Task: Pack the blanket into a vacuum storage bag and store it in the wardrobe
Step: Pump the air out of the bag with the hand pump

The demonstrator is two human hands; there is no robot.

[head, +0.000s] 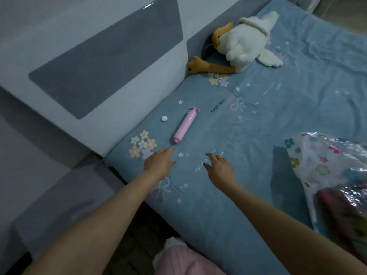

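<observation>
Both arms reach forward over the bed. The left hand is spread, fingers loosely extended and empty, its fingertips just short of the near end of a pink hand pump that lies on the sheet pointing away and a little to the right. The right hand, a ring on one finger, is likewise spread and holds nothing; it hovers beside the left, a bit farther from the pump. A small white round cap lies just left of the pump's middle, apart from it.

The vacuum storage bag, clear plastic printed with coloured flowers, sits at the right edge of view, well apart from both hands; something dark and multicoloured shows through its lower part, too blurred to identify.

The bed is covered by a blue sheet printed with flowers, stars, bows and the words "SLEEP WELL". A padded grey headboard runs along the left. A white plush duck with orange feet lies against it at the far end. Nothing lies between the hands and the pump.
</observation>
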